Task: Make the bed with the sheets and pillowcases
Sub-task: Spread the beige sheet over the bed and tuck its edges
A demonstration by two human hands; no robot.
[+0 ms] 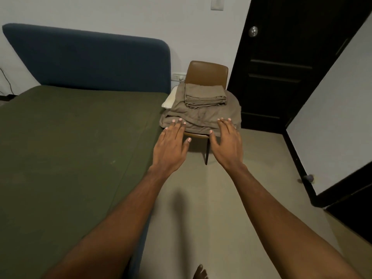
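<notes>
1. Draping over the front edge of the chair (207,72), a rumpled tan sheet bundle (201,117) carries a smaller, neatly folded stack (204,95) toward the backrest.
2. Left hand (171,146) and right hand (227,143) are spread flat, fingers straight, holding nothing, fingertips at the bundle's front edge; contact cannot be told.
3. Bare floor (221,198) lies before the chair, the olive bed (70,137) just left, a black door (281,87) right.
</notes>
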